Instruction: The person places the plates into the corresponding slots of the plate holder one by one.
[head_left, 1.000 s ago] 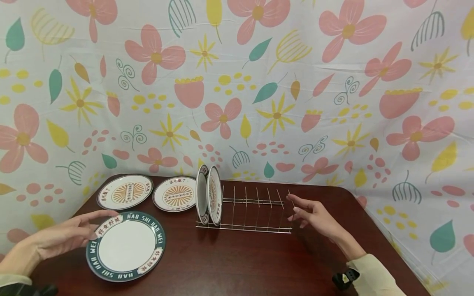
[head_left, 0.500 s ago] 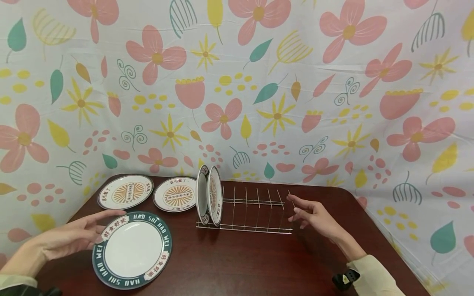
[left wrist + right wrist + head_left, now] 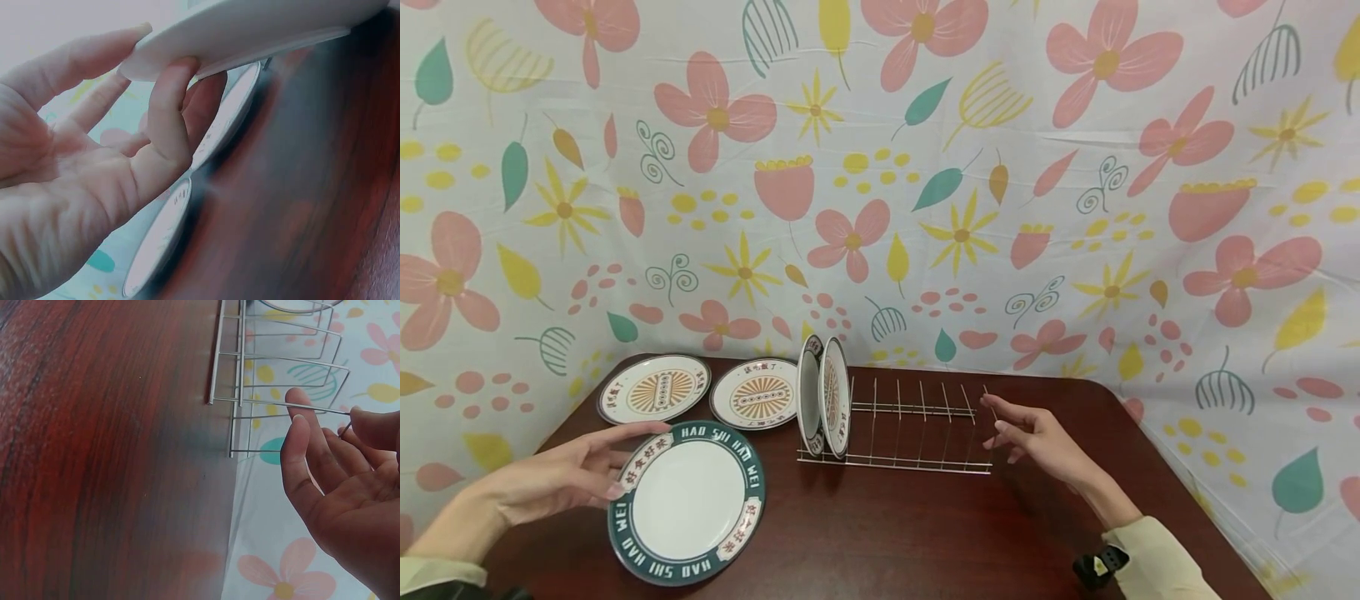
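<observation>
My left hand (image 3: 561,475) pinches the left rim of a white plate (image 3: 685,500) with a green lettered border. The left wrist view shows the thumb on the upper side, bent fingers (image 3: 169,119) under the rim, and the plate's underside (image 3: 250,37) raised off the table. My right hand (image 3: 1037,442) grips the right end of a wire dish rack (image 3: 917,464). Seen from the right wrist, its thumb (image 3: 375,428) and fingers are around the end wire. Two plates, one of them a patterned plate (image 3: 835,400), stand on edge in the rack's left slots.
Two sunburst plates lie flat at the back left, the outer plate (image 3: 655,390) and the inner plate (image 3: 756,393) beside the rack. All rest on a dark red-brown table (image 3: 880,533). Behind it hangs a flowered cloth (image 3: 895,183).
My left hand has moved to the right with the green-bordered plate. My right hand stays at the rack's end, and the other plates have not moved.
</observation>
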Demonstrator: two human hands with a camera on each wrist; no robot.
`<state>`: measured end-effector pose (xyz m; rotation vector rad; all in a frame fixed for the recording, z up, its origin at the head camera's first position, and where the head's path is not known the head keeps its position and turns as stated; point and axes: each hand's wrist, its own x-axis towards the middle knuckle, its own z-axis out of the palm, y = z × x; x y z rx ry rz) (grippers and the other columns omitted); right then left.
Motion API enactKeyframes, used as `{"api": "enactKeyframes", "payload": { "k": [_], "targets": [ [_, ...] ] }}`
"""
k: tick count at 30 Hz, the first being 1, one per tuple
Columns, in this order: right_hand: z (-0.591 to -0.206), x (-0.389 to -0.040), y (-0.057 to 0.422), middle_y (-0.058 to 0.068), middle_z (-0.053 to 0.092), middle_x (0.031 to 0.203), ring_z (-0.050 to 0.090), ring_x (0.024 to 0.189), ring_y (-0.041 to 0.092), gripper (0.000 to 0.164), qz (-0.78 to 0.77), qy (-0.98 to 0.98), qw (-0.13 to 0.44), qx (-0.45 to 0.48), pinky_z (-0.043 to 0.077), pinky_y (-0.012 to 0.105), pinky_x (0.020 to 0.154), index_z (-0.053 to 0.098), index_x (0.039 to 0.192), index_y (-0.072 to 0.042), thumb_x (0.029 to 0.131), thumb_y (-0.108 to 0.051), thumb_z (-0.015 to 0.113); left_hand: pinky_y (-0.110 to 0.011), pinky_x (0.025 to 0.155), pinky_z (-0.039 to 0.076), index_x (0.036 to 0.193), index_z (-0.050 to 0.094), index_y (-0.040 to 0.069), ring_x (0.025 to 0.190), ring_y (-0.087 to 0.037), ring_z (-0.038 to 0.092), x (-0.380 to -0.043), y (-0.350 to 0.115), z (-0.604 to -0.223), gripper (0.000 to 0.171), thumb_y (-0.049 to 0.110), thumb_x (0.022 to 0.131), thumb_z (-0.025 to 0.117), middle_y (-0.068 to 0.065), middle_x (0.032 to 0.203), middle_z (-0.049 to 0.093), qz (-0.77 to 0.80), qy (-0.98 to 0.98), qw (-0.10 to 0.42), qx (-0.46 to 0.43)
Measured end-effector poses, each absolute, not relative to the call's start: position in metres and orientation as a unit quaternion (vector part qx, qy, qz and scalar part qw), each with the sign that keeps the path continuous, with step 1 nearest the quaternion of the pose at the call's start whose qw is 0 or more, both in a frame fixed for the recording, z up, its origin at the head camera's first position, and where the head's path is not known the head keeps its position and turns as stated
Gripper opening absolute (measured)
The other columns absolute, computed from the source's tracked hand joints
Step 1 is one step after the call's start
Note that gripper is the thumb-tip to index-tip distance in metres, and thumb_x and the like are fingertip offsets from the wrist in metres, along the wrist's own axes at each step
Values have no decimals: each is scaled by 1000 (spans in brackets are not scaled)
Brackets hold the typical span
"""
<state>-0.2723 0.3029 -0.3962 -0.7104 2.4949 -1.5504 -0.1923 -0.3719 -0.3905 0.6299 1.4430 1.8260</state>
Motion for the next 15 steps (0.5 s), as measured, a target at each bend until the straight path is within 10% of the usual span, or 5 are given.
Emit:
{"api": "enactKeyframes", "payload": {
  "k": [15],
  "targets": [
    [-397,-273,303,26,38,162,74,105,32,52,-509,826,57,-236,60,41,70,41,161,-2,111,-13,54,-48,108,49,169,26,19,137,-32,54,-185,-347,-371,80,-20,101,42,-15,158,47,691,574,329,289]
  ]
}}
